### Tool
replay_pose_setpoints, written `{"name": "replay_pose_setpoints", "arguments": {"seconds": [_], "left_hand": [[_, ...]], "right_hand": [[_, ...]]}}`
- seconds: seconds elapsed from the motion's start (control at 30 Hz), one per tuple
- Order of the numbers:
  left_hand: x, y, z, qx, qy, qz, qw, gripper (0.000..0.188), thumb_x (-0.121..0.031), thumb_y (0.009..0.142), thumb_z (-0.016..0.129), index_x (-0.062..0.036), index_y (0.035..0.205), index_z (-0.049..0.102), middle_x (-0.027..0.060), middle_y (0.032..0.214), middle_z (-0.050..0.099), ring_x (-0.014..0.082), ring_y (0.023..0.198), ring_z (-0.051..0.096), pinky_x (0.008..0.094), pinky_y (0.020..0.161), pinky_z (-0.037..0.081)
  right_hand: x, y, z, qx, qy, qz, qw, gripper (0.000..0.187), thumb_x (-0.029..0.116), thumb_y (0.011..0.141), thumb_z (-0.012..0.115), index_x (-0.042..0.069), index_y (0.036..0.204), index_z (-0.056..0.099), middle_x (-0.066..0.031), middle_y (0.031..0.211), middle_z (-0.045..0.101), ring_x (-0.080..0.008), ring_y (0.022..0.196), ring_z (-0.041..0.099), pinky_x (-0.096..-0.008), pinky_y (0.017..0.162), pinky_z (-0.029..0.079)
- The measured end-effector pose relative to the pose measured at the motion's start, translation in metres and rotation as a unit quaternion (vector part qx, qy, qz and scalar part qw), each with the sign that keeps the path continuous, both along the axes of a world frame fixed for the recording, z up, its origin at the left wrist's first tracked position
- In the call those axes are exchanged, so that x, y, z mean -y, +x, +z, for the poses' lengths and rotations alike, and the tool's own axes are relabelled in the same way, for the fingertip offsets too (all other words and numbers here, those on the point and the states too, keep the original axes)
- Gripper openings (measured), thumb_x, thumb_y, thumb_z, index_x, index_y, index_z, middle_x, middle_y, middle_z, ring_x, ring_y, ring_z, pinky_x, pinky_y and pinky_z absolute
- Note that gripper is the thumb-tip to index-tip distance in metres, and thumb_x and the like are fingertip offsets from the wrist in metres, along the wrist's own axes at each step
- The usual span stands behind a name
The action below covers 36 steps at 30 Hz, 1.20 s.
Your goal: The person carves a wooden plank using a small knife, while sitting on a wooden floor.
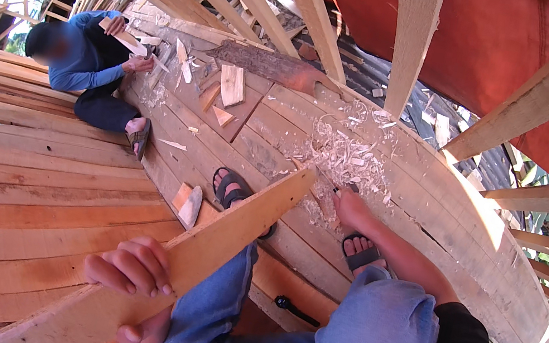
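Observation:
A long pale wooden plank (236,227) slants from the lower left up to the middle, passing over my left knee. My left hand (142,331) grips its lower part, the fingers curled over the far edge and the thumb on the near side. My right hand (350,204) is closed in a fist low over the boards, just right of the plank's far end. A small dark piece shows at that fist, but what it belongs to is hidden. Curled wood shavings (353,159) lie heaped just beyond my right hand.
At the left another person (93,61) sits holding a pale piece of wood. Wood offcuts (232,86) lie on the curved plank floor (444,200). Upright timber ribs (412,42) stand along the far side before a red sheet (483,54). A black strap-like object (295,310) lies near my legs.

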<state>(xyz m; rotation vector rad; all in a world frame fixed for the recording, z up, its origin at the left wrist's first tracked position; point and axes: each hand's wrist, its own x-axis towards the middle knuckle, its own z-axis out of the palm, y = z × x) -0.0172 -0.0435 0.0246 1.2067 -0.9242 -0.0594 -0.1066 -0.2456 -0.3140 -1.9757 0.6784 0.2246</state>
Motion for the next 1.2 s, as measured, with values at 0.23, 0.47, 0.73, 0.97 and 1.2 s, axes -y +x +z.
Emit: {"name": "replay_pose_setpoints", "arguments": {"seconds": [0.23, 0.47, 0.73, 0.97, 1.2], "left_hand": [[0.001, 0.000, -0.001, -0.002, -0.009, 0.026, 1.000, 0.051, -0.039, 0.065, 0.081, -0.0125, 0.077, 0.039, -0.0013, 0.053, 0.045, 0.0138, 0.042, 0.049, 0.0266, 0.046, 0.036], [-0.005, 0.001, -0.001, 0.006, 0.008, 0.051, 0.999, 0.043, -0.038, 0.075, 0.069, -0.0121, 0.084, 0.036, 0.0018, 0.062, 0.042, 0.0130, 0.053, 0.044, 0.0264, 0.057, 0.035], [-0.006, 0.018, -0.016, -0.016, -0.066, 0.124, 0.990, 0.041, -0.046, 0.083, 0.053, -0.0110, 0.086, 0.033, 0.0021, 0.067, 0.039, 0.0124, 0.056, 0.040, 0.0264, 0.061, 0.035], [-0.012, 0.024, -0.017, -0.052, -0.070, 0.147, 0.985, 0.040, -0.049, 0.088, 0.048, -0.0118, 0.086, 0.033, 0.0015, 0.067, 0.036, 0.0125, 0.059, 0.039, 0.0264, 0.063, 0.036], [-0.016, 0.034, -0.018, -0.090, -0.079, 0.192, 0.974, 0.038, -0.048, 0.090, 0.044, -0.0122, 0.083, 0.036, 0.0007, 0.066, 0.036, 0.0121, 0.059, 0.040, 0.0258, 0.063, 0.036]], "right_hand": [[-0.004, -0.001, -0.008, 0.050, -0.005, -0.021, 0.998, 0.038, 0.027, 0.095, 0.048, -0.009, 0.096, 0.055, -0.0334, 0.090, 0.060, -0.0475, 0.083, 0.060, -0.0520, 0.075, 0.048], [-0.009, -0.004, -0.001, 0.033, -0.014, 0.031, 0.999, 0.037, 0.025, 0.095, 0.044, -0.008, 0.097, 0.061, -0.0313, 0.087, 0.062, -0.0449, 0.081, 0.062, -0.0507, 0.074, 0.049], [0.002, 0.002, 0.020, -0.050, 0.037, 0.054, 0.997, 0.041, 0.028, 0.095, 0.046, -0.012, 0.096, 0.058, -0.0334, 0.094, 0.060, -0.0463, 0.088, 0.060, -0.0506, 0.082, 0.047], [-0.007, -0.005, -0.014, 0.046, -0.050, 0.030, 0.997, 0.040, 0.026, 0.094, 0.045, -0.009, 0.085, 0.063, -0.0312, 0.088, 0.062, -0.0456, 0.083, 0.061, -0.0506, 0.078, 0.049], [0.001, -0.003, -0.001, 0.017, -0.037, 0.024, 0.999, 0.039, 0.026, 0.094, 0.045, -0.009, 0.087, 0.061, -0.0304, 0.091, 0.062, -0.0460, 0.085, 0.061, -0.0505, 0.077, 0.049]]}}
